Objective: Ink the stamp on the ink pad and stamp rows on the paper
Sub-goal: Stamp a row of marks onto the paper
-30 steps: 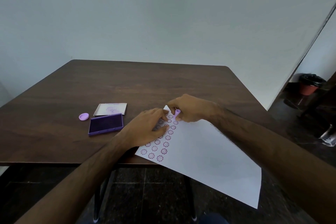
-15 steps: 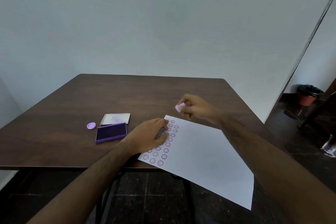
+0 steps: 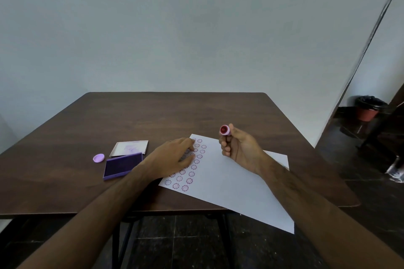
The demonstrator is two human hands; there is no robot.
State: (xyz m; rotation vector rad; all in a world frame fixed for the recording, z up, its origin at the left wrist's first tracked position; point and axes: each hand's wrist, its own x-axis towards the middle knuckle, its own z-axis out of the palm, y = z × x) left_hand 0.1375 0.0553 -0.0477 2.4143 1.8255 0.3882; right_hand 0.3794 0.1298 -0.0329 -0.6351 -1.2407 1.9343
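Observation:
A white sheet of paper [image 3: 229,183] lies askew on the dark wooden table [image 3: 175,113], its near corner hanging over the front edge. Three columns of small purple flower stamps run along its left side. My left hand [image 3: 175,159] lies flat on the paper's left part, fingers spread over some marks. My right hand [image 3: 238,148] is raised above the paper's far edge and grips a small lilac stamp [image 3: 224,130], tipped up so its red inked face points toward me. The open purple ink pad [image 3: 122,165] sits left of my left hand.
The ink pad's lid [image 3: 130,147] lies behind the pad, and a round lilac cap [image 3: 98,157] sits to its left. A bin with a black liner [image 3: 369,109] stands on the floor at the right. The table's front edge is near my forearms.
My right hand lifted the stamp off the paper's top corner, moved right and turned its face up toward me. My left hand stayed pressed on the paper.

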